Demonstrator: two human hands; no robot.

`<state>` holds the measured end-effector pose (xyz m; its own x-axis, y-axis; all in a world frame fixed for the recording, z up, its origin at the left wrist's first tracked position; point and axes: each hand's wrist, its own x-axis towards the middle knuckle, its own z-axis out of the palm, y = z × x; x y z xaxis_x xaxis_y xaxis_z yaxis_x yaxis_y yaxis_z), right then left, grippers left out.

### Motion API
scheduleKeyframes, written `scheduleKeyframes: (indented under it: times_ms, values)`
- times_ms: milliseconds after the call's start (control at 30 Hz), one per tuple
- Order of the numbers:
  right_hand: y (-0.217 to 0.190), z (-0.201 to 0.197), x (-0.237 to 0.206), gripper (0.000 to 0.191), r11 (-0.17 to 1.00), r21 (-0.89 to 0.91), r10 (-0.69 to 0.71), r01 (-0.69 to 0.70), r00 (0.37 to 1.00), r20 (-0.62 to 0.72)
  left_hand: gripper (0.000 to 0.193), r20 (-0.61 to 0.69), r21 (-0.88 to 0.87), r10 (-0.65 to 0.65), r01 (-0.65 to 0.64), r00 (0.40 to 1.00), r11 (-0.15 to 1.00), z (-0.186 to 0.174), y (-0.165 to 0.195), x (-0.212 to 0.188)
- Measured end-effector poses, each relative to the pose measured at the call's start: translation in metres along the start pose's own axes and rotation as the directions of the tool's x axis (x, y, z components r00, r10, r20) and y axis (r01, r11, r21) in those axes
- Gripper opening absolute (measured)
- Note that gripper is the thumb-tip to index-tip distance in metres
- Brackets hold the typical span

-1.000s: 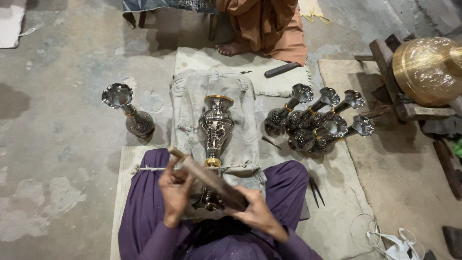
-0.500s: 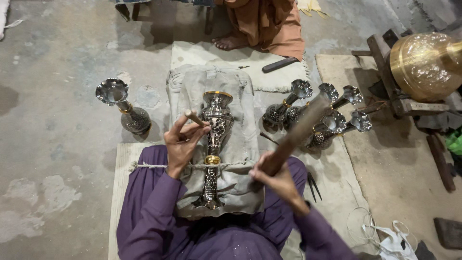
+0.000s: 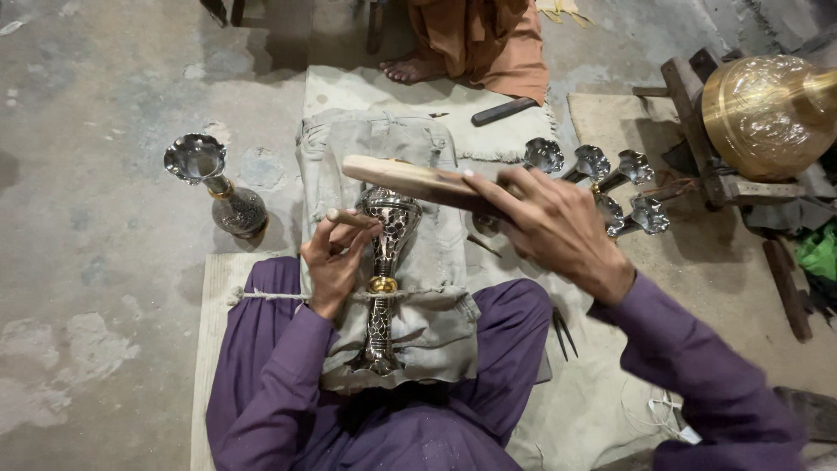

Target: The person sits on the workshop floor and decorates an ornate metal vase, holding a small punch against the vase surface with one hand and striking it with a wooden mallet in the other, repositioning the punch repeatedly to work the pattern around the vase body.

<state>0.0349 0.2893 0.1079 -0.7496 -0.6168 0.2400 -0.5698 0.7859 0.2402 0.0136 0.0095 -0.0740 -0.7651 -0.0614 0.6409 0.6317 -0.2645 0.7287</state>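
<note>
An engraved metal vase (image 3: 384,279) lies on a grey cloth cushion (image 3: 436,323) across my lap, its mouth pointing away from me. My left hand (image 3: 336,257) holds a small chisel-like punch (image 3: 349,218) against the vase's upper body. My right hand (image 3: 549,227) grips a wooden mallet stick (image 3: 410,179), held level just above the punch and the vase's mouth.
A finished vase (image 3: 214,187) stands on the concrete floor to the left. Several similar vases (image 3: 602,179) lie in a cluster at right. A big brass vessel (image 3: 772,113) rests on a wooden stand. Another person's bare foot (image 3: 418,68) and orange garment are at the top, with a dark tool (image 3: 504,111) nearby.
The mallet swung from low over my lap out to the right, and now sits across above the punch. My left hand stays on the vase with the punch.
</note>
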Motion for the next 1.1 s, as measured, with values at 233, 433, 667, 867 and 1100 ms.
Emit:
scheduleKeyframes:
  times_ms: [233,433,667,867,1100]
  values:
    - [0.001,-0.027,0.039,0.057,0.940,-0.284,-0.183,0.190,0.982,0.051,0.046,-0.024,0.036,0.027,-0.026,0.999,0.999,0.004,0.001,0.000]
    - [-0.013,-0.061,0.057,0.067,0.979,0.001,-0.203,0.205,0.968,-0.148,0.048,-0.039,0.090,0.045,-0.041,0.998,0.995,0.005,0.003,0.000]
    - [-0.022,-0.061,0.067,0.058,0.962,-0.128,-0.253,0.242,0.965,-0.074,0.039,-0.038,0.103,-0.009,0.013,0.999,0.995,0.004,0.002,-0.002]
    - [-0.020,-0.058,0.066,0.059,0.972,-0.121,-0.206,0.203,0.978,-0.014,0.037,-0.038,0.071,-0.025,0.028,0.999,0.997,0.003,0.001,-0.003]
    - [-0.021,-0.057,0.067,0.067,0.988,0.046,-0.147,0.148,0.989,-0.033,0.035,-0.042,0.116,-0.040,0.045,0.998,0.992,0.003,0.000,-0.002]
